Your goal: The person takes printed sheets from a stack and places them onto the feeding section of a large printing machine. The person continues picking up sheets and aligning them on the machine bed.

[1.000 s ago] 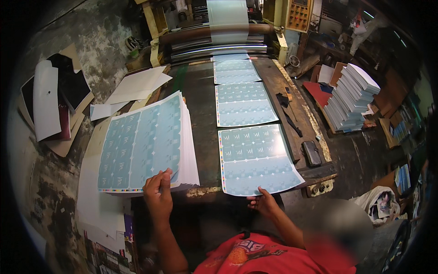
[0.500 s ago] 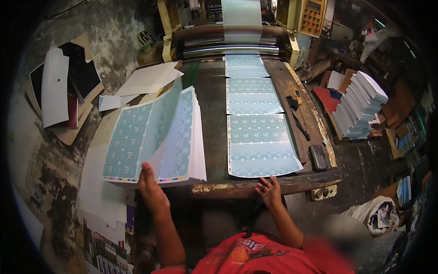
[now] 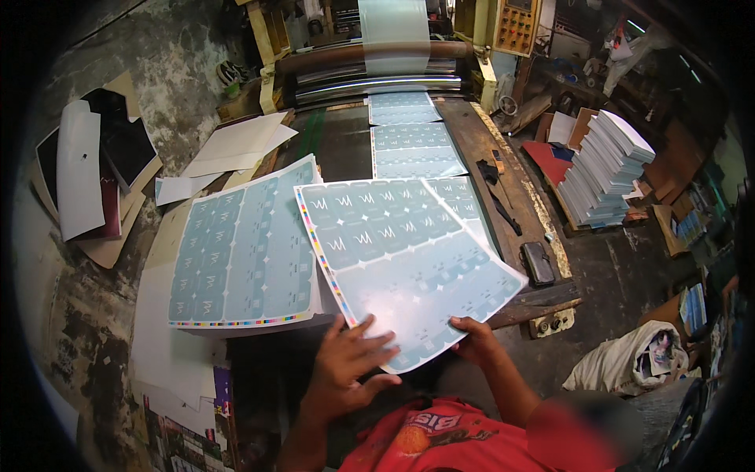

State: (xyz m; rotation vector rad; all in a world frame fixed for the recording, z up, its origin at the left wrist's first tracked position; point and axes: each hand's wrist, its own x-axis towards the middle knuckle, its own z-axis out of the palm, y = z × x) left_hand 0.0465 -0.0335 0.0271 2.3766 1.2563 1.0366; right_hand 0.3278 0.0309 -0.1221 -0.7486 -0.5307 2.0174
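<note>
A printed light-blue sheet [image 3: 393, 259] is raised at an angle over the near edge of the machine table. My right hand [image 3: 478, 343] pinches its lower right edge, thumb on top. At the sheet's lower left corner is my left hand [image 3: 346, 366], fingers spread over the edge and thumb apart, not closed on it. To the left stands a thick stack of similar printed sheets [image 3: 236, 252], its colour bar along the near edge. Behind the raised sheet, a row of printed sheets [image 3: 417, 149] runs back to the rollers, partly covered at its near end.
Metal rollers [image 3: 377, 85] of a machine span the far side, beside a control panel [image 3: 517, 25]. A black phone-like case [image 3: 538, 263] lies on the table's right. Further right leans a tall paper pile [image 3: 604, 173]; loose white sheets [image 3: 240, 145] lie at far left.
The curled sheet on the left stack now lies flat. My left hand has left the stack and moved right. My right hand has closed on a sheet, now raised toward me.
</note>
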